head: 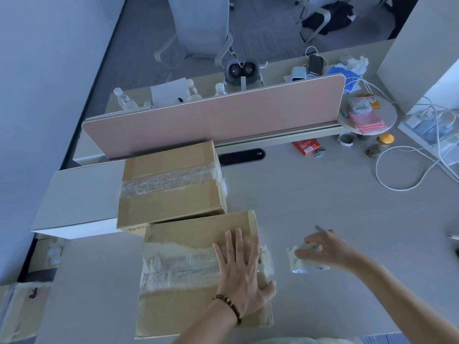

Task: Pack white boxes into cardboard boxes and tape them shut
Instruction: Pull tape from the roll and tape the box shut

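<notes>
A closed cardboard box (188, 304) lies on the desk in front of me, with a wide band of clear tape (178, 266) across its top. My left hand (242, 274) presses flat on the right part of that tape, fingers straight. To the right of the box, my right hand (327, 249) grips a tape roll (300, 260) resting on the desk surface. A second taped cardboard box (171, 182) stands just behind the first one. A white box (79, 202) lies to the left of the far cardboard box.
A pink divider panel (213, 120) runs across the desk behind the boxes. White cables (397, 175), a red packet (306, 146), jars and small items clutter the right back. Another cardboard box (17, 309) sits low at the left, beside the desk.
</notes>
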`<control>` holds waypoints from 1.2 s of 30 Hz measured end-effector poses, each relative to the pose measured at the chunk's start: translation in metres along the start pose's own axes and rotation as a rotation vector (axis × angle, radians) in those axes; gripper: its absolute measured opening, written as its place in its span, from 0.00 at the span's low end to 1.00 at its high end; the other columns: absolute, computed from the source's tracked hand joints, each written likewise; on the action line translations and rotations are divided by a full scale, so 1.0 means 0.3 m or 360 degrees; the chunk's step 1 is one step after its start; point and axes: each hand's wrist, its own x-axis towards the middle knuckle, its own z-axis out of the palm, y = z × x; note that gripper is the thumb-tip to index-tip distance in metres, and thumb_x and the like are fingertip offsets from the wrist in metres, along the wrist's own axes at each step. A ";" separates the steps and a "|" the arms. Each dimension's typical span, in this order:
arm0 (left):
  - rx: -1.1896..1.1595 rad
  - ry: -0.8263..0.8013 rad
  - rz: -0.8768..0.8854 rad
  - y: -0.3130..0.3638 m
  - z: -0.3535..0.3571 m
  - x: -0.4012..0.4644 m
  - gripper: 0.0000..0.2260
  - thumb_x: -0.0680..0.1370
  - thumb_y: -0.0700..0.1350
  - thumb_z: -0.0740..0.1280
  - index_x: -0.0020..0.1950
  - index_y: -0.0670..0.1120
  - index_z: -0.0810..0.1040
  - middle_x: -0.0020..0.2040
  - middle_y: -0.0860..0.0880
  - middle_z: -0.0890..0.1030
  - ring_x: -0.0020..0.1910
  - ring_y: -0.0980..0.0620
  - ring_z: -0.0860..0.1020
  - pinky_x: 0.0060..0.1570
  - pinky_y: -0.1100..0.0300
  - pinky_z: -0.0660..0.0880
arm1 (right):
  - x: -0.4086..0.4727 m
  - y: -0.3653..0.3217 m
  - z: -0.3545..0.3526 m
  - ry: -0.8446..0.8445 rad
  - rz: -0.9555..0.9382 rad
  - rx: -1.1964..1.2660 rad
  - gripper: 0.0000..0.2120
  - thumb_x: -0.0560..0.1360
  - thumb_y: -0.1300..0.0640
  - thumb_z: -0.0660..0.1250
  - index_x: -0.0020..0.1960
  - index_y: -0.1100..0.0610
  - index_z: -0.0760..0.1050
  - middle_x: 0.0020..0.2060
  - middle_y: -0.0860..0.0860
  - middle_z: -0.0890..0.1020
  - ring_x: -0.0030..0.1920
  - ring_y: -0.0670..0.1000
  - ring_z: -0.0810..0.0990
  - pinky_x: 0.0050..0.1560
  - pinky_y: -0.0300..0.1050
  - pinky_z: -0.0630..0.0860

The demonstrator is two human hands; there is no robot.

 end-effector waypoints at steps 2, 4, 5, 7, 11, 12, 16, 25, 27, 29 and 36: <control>-0.0003 -0.0005 -0.0005 0.002 -0.004 -0.002 0.50 0.66 0.66 0.63 0.82 0.48 0.48 0.80 0.34 0.49 0.78 0.30 0.44 0.68 0.24 0.52 | -0.003 0.028 -0.005 -0.0051 -0.0007 0.0208 0.32 0.64 0.23 0.64 0.30 0.52 0.60 0.25 0.45 0.59 0.35 0.52 0.70 0.73 0.42 0.57; 0.0000 -0.0009 -0.0016 0.004 -0.005 -0.003 0.49 0.66 0.65 0.62 0.82 0.47 0.48 0.80 0.35 0.49 0.78 0.31 0.43 0.69 0.25 0.52 | -0.008 0.058 -0.004 -0.0091 -0.0043 0.0405 0.37 0.64 0.19 0.62 0.32 0.55 0.58 0.27 0.44 0.58 0.34 0.51 0.64 0.77 0.46 0.52; 0.0005 -0.0015 -0.0022 0.005 -0.007 -0.004 0.49 0.66 0.65 0.62 0.82 0.47 0.49 0.80 0.35 0.49 0.78 0.31 0.44 0.69 0.25 0.52 | -0.014 0.067 -0.004 -0.0137 -0.0047 0.0503 0.38 0.65 0.20 0.63 0.33 0.56 0.58 0.28 0.46 0.60 0.33 0.51 0.65 0.78 0.46 0.50; 0.0011 -0.0021 -0.0036 0.009 -0.012 -0.004 0.48 0.66 0.65 0.62 0.82 0.46 0.52 0.80 0.35 0.50 0.78 0.31 0.45 0.70 0.26 0.52 | -0.023 0.065 -0.015 -0.0195 0.0031 0.0503 0.35 0.67 0.26 0.66 0.34 0.57 0.61 0.28 0.46 0.62 0.40 0.53 0.77 0.73 0.35 0.54; -0.0007 -0.0021 -0.0073 0.000 -0.016 -0.012 0.47 0.67 0.65 0.62 0.81 0.45 0.55 0.80 0.37 0.51 0.79 0.32 0.45 0.70 0.27 0.52 | -0.037 0.033 -0.034 -0.0028 0.0052 0.0019 0.20 0.75 0.40 0.68 0.37 0.54 0.69 0.26 0.43 0.70 0.63 0.54 0.73 0.49 0.40 0.68; -0.0004 -0.0024 -0.0083 -0.007 -0.018 -0.014 0.47 0.67 0.65 0.62 0.81 0.45 0.55 0.80 0.37 0.51 0.79 0.32 0.46 0.70 0.27 0.52 | -0.038 0.021 -0.030 -0.0026 0.0055 -0.0057 0.19 0.76 0.40 0.67 0.38 0.53 0.70 0.27 0.43 0.71 0.64 0.53 0.72 0.49 0.42 0.66; 0.0017 0.0002 -0.0136 -0.052 -0.010 -0.036 0.47 0.66 0.65 0.63 0.80 0.45 0.57 0.80 0.38 0.53 0.79 0.32 0.48 0.69 0.26 0.54 | -0.036 -0.003 0.002 -0.0010 0.0006 -0.0141 0.27 0.70 0.29 0.63 0.35 0.55 0.68 0.26 0.47 0.67 0.43 0.53 0.78 0.61 0.42 0.68; 0.0097 -0.0041 -0.0281 -0.158 0.009 -0.087 0.47 0.65 0.62 0.62 0.78 0.36 0.58 0.79 0.35 0.53 0.78 0.30 0.50 0.67 0.24 0.57 | 0.000 -0.102 0.031 -0.0122 -0.0104 0.0461 0.26 0.71 0.40 0.67 0.34 0.58 0.58 0.30 0.46 0.59 0.32 0.47 0.58 0.34 0.43 0.53; 0.0084 -0.0017 -0.0229 -0.158 0.012 -0.093 0.47 0.67 0.61 0.61 0.81 0.41 0.53 0.81 0.38 0.51 0.78 0.31 0.47 0.67 0.22 0.54 | 0.003 -0.081 0.043 -0.0136 -0.0094 0.0273 0.26 0.73 0.40 0.68 0.36 0.59 0.62 0.28 0.45 0.62 0.31 0.46 0.59 0.34 0.45 0.55; 0.0077 -0.0025 -0.0189 -0.155 0.004 -0.096 0.45 0.69 0.61 0.60 0.82 0.48 0.48 0.81 0.41 0.48 0.78 0.30 0.44 0.66 0.21 0.51 | 0.008 -0.065 0.051 -0.0085 -0.0096 0.0094 0.24 0.75 0.41 0.69 0.35 0.58 0.65 0.25 0.46 0.65 0.30 0.46 0.64 0.33 0.43 0.59; 0.0063 -0.0102 -0.0250 -0.152 -0.010 -0.090 0.44 0.68 0.61 0.61 0.82 0.53 0.51 0.82 0.44 0.50 0.78 0.30 0.45 0.66 0.21 0.49 | 0.044 -0.008 0.083 0.0063 -0.0047 -0.0257 0.29 0.66 0.27 0.63 0.34 0.54 0.66 0.24 0.49 0.65 0.30 0.48 0.67 0.41 0.48 0.70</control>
